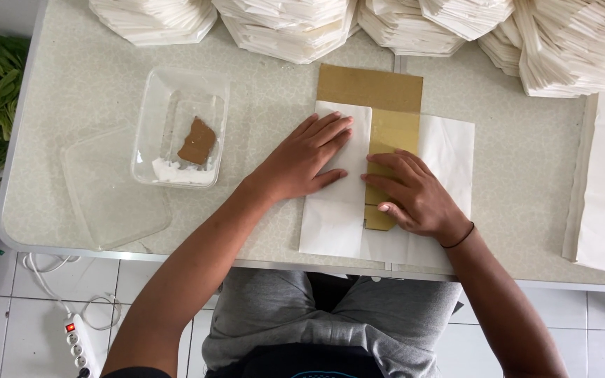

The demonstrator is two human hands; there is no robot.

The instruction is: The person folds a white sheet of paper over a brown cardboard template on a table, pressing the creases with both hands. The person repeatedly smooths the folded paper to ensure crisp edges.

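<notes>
Flat on the desk [78, 91], both hands press down with fingers straight and spread, gripping nothing. Left hand [306, 157] lies palm-down on the folded left flap of the white paper [334, 217], fingers aimed up and right. Right hand [414, 192] holds down the brown cardboard [372, 91], fingers aimed left. Paper and cardboard sit mid-desk, long axes running away from the person. Left of them, a clear tray [150, 126] holds a brown scrap [197, 140]. White paper stacks [288, 28] line the far edge.
</notes>
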